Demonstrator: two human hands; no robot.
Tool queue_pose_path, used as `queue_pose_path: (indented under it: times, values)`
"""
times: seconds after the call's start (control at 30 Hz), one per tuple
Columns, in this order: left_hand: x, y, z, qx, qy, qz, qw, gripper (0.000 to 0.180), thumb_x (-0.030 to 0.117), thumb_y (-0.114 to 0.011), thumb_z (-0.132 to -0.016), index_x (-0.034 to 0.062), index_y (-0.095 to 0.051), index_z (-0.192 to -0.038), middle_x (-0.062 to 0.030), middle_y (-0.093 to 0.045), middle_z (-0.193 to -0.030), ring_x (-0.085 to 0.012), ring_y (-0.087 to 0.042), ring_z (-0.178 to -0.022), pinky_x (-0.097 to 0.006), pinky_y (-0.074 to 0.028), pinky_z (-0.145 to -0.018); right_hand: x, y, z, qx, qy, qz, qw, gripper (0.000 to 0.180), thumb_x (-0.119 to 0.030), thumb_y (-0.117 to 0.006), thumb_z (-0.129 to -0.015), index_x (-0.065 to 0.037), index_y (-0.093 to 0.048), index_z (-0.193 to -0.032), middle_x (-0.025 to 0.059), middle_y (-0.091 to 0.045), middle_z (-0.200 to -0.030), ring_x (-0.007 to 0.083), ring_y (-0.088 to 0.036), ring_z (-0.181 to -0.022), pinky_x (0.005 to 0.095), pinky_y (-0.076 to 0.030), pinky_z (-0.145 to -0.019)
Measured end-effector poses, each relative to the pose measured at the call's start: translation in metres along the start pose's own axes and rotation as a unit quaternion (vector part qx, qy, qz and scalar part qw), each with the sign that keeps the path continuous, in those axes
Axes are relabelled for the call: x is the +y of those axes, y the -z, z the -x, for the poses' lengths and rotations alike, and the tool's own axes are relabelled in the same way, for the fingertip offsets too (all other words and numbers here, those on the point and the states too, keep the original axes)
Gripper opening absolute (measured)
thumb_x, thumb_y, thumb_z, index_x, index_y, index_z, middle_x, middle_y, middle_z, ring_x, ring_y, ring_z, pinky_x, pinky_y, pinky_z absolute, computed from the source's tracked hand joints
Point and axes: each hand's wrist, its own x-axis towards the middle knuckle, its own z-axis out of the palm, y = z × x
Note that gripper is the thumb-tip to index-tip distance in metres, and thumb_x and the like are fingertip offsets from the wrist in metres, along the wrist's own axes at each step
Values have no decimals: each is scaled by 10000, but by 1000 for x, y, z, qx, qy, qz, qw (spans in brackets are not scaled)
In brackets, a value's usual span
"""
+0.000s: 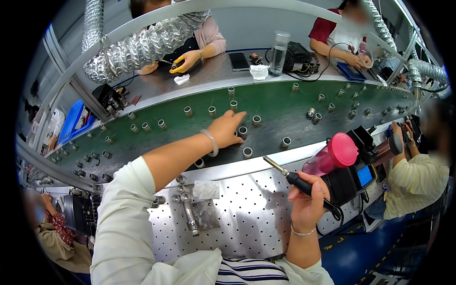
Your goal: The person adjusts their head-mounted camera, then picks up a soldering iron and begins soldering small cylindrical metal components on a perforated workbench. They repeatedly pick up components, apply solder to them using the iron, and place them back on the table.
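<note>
My left hand [224, 129] reaches out over the green conveyor belt [278, 102], thumb and forefinger spread apart. Between them stands a small metal cylinder [242, 132]; whether the fingers touch it cannot be made out. More such cylinders surround the hand, among them one [256, 120] just to the right and one [247, 152] nearer me. In my closed right hand [309, 197] is a soldering iron [280, 168], held by its black handle above the perforated metal bench [259, 213]. Its tip points up and left towards the belt's near edge.
A soldering station [349, 183] and a pink-lidded bottle [332, 154] stand right of my right hand. Metal fittings [190, 213], a square plate [206, 214] and a white cloth [206, 189] lie on the bench. Co-workers sit across the belt, beneath a silver duct [142, 45], and at both sides.
</note>
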Motion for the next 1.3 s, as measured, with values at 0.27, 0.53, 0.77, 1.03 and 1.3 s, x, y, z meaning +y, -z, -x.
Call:
queue_pose_path:
  times: [0.27, 0.53, 0.77, 1.03, 1.3]
  values:
    - [2, -17, -59, -71, -86, -17, 994, 394, 199, -768, -714, 146, -611, -1071, -132, -498, -1070, -316, -569, -959, -381, -475, -831, 0, -4, 0, 1, 0, 3, 1000, 396, -238, -453, -921, 124, -603, -980, 158, -611, -714, 165, -574, -534, 239, -464, -504]
    - [-5, 46, 4, -65, -28, 122, 990, 187, 142, -732, -769, 83, -621, -908, -85, -491, -991, -198, -597, -735, -281, -492, -575, 7, -2, 6, 13, 6, 2, 1000, 452, -283, -407, -945, 131, -582, -1004, 186, -616, -730, 162, -554, -511, 234, -442, -475]
    - [-2, 142, 163, -83, 68, 196, 975, 172, 131, -729, -790, 80, -640, -928, -28, -528, -1006, -102, -488, -769, -229, -459, -628, 6, -22, 8, -85, -85, 34, 992, 472, -263, -353, -966, 133, -544, -1138, 147, -629, -714, 170, -582, -582, 245, -467, -553]
    - [-8, 106, 229, -152, 138, 386, 899, 228, 167, -744, -790, 66, -652, -973, -43, -568, -1009, -76, -553, -808, -219, -503, -515, 21, -29, 14, -137, -172, -19, 975, 465, -267, -347, -975, 120, -564, -1115, 141, -637, -734, 179, -606, -620, 259, -490, -600]
    - [14, 74, 316, -59, 16, 17, 998, 230, 93, -718, -720, 113, -618, -926, -92, -519, -1139, -249, -589, -861, -343, -494, -735, 25, -30, 17, -154, -172, -2, 973, 460, -269, -349, -970, 111, -575, -1098, 140, -632, -712, 175, -598, -600, 264, -498, -586]
